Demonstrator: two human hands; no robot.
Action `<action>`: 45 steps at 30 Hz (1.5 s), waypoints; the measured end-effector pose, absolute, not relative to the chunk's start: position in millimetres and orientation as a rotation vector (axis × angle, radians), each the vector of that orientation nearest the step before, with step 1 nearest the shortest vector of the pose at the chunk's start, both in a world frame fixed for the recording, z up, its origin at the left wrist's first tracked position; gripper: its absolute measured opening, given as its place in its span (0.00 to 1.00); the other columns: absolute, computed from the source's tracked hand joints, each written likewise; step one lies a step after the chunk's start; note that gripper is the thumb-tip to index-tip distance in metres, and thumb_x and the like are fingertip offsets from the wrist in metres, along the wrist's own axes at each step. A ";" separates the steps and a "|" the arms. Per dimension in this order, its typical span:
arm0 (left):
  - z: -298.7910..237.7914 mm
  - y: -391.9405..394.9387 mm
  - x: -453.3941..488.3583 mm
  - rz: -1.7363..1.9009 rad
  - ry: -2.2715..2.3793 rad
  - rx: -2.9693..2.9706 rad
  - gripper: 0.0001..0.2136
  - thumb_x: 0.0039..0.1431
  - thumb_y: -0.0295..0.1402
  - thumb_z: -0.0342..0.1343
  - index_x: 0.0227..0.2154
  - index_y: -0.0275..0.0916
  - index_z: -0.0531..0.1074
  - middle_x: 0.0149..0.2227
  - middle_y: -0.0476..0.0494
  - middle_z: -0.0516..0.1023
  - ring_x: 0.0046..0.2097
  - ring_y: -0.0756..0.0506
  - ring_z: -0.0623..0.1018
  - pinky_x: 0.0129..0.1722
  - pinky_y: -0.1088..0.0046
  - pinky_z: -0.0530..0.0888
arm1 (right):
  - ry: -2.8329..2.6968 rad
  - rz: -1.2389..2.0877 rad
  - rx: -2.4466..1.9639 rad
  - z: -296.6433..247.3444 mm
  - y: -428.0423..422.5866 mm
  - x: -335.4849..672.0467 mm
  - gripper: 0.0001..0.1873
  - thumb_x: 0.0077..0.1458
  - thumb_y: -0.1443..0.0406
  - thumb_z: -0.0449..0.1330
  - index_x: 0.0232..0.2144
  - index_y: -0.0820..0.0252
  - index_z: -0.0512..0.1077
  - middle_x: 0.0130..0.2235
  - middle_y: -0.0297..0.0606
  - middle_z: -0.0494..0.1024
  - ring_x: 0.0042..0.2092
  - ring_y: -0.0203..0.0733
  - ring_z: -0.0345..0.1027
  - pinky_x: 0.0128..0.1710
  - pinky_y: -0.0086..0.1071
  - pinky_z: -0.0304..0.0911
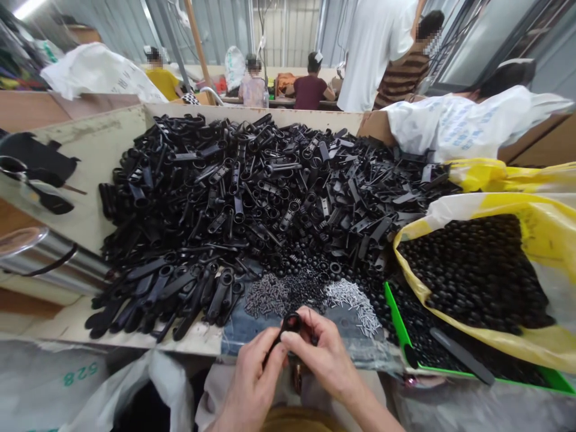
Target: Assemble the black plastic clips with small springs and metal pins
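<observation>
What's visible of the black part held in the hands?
The black part looks like moulded plastic: a round ring end on top and a slim arm slanting down-left. It is held tilted just in front of the table edge. The left hand pinches the arm; the right hand grips at the ring, hiding part of it.

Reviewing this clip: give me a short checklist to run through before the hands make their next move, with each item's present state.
1. Grip: left hand pinches the black ring-ended part, right hand at its ring. Ok.
2. Ring shows above the right thumb. Ok.
3. Anything seated in the ring: cannot tell, fingers cover it.
4. Silver pins lie heaped just beyond the hands. Ok.
5. Yellow bag stands open, round black pieces exposed. Ok.
</observation>
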State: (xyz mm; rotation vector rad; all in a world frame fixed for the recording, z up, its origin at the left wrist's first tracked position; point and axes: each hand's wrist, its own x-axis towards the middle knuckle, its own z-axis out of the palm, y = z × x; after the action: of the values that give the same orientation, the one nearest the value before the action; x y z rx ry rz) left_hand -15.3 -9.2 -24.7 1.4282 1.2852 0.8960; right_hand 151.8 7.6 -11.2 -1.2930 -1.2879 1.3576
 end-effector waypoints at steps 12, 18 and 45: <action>-6.0 2.1 -21.6 0.848 1.163 1.506 0.13 0.68 0.42 0.53 0.46 0.43 0.78 0.48 0.39 0.76 0.49 0.42 0.77 0.47 0.69 0.77 | -1.350 1.294 -1.272 -6.2 20.7 163.4 0.16 0.58 0.54 0.64 0.26 0.60 0.69 0.28 0.29 0.64 0.31 0.36 0.55 0.31 0.29 0.54; 0.4 -0.3 -23.5 0.786 1.218 1.508 0.12 0.68 0.44 0.52 0.41 0.43 0.74 0.42 0.43 0.77 0.40 0.44 0.79 0.35 0.74 0.77 | -1.117 1.403 -1.259 -4.0 24.5 165.9 0.26 0.51 0.43 0.68 0.30 0.61 0.74 0.26 0.30 0.68 0.29 0.35 0.56 0.30 0.29 0.56; 10.6 55.3 -131.3 1.031 2.449 2.168 0.06 0.64 0.37 0.58 0.34 0.42 0.77 0.42 0.39 0.77 0.45 0.35 0.72 0.41 0.60 0.63 | -2.269 0.341 -1.605 21.1 110.4 93.4 0.08 0.57 0.65 0.67 0.41 0.57 0.77 0.42 0.38 0.80 0.37 0.45 0.77 0.32 0.31 0.61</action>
State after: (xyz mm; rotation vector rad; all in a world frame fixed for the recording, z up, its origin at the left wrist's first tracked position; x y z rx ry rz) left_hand -131.3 55.3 10.6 2.1679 2.4493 1.0305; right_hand 93.4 110.4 21.1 -1.6047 -2.2692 0.3409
